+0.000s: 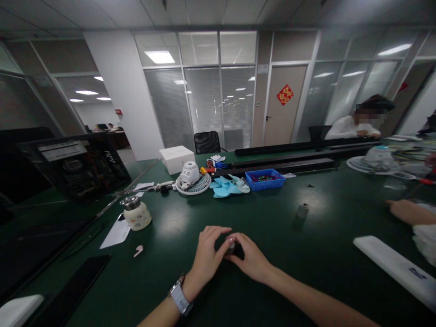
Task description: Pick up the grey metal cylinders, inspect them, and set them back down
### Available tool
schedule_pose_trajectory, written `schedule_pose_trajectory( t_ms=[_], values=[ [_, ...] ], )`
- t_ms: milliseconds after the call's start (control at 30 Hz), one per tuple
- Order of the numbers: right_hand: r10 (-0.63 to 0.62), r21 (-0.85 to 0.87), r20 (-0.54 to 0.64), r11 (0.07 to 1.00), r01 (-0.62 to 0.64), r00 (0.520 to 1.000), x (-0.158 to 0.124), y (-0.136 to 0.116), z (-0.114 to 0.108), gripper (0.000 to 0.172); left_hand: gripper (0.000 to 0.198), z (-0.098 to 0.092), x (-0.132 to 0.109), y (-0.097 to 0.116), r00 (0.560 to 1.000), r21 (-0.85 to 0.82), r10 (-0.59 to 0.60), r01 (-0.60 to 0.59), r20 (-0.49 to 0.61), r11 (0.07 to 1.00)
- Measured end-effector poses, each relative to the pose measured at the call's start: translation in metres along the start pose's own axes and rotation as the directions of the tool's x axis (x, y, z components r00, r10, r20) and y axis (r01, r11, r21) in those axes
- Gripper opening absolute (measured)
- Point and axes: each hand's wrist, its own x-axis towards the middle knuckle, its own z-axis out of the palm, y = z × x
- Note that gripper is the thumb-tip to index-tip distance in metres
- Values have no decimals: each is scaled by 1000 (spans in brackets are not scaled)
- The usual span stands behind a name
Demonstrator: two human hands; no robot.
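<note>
My left hand (207,250), with a watch (180,294) on its wrist, meets my right hand (252,259) just above the green table (269,218). Between them is a small grey cylinder (231,247) with a pale top, mostly covered by my fingers. My right thumb and fingers curve round it in a pinch. The left thumb presses against its top, and the other left fingers arch over it. Farther right, another small grey cylinder (302,210) with a narrower top stands upright on the table.
Fan parts lie ahead: a white motor housing (190,175), light-blue blades (225,186). Beside them sits a blue tray (265,180) of small parts. A cream flask (136,215) and an earbud (138,250) are left. Another person's hand (410,212) and a white bar (395,268) are right.
</note>
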Motion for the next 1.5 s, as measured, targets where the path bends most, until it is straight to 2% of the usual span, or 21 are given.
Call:
schedule_pose_trajectory(
  t_ms=[167,300,433,600,733,900,1033,1167,1267,1333,1433,1500],
  values=[
    [-9,-44,7,999,10,1000,2,3,-1,38,21,-4,2,-10,999,61,-22,20,30,998],
    [-18,-68,-18,998,16,1000,3,6,4,40,17,-5,7,-11,999,107,7,-12,43,994],
    [-3,-99,-25,995,1,1000,1,6,4,42,19,-11,11,-13,1000,115,20,-19,-9,993],
    [43,-74,-54,996,-47,998,-2,4,-1,38,22,-24,1,-44,997,141,-60,68,-56,988],
    [87,-38,-67,995,-90,994,-2,8,-4,38,27,-24,-8,-73,985,151,-167,160,31,975],
    [137,-4,-36,991,-137,990,-2,7,-5,48,27,-19,-10,-82,975,161,-198,180,102,970],
    [141,4,-61,990,-141,988,1,7,-4,57,33,-20,-11,-82,978,110,-205,199,46,974],
    [165,31,-93,986,-162,982,5,8,-2,47,40,-21,-13,-85,964,39,-259,261,-55,965],
    [178,72,-82,982,-172,981,7,7,-4,38,41,-20,-13,-87,956,1,-284,285,-76,959],
    [185,127,-52,976,-177,981,7,7,-6,38,41,-19,-13,-89,951,-8,-300,300,-73,954],
    [213,307,11,929,-206,977,10,11,-9,45,41,-18,-13,-90,946,-10,-314,314,-78,949],
    [231,461,73,855,-238,970,13,15,-13,55,40,-18,-14,-90,946,-8,-312,312,-90,950]
  ],
)
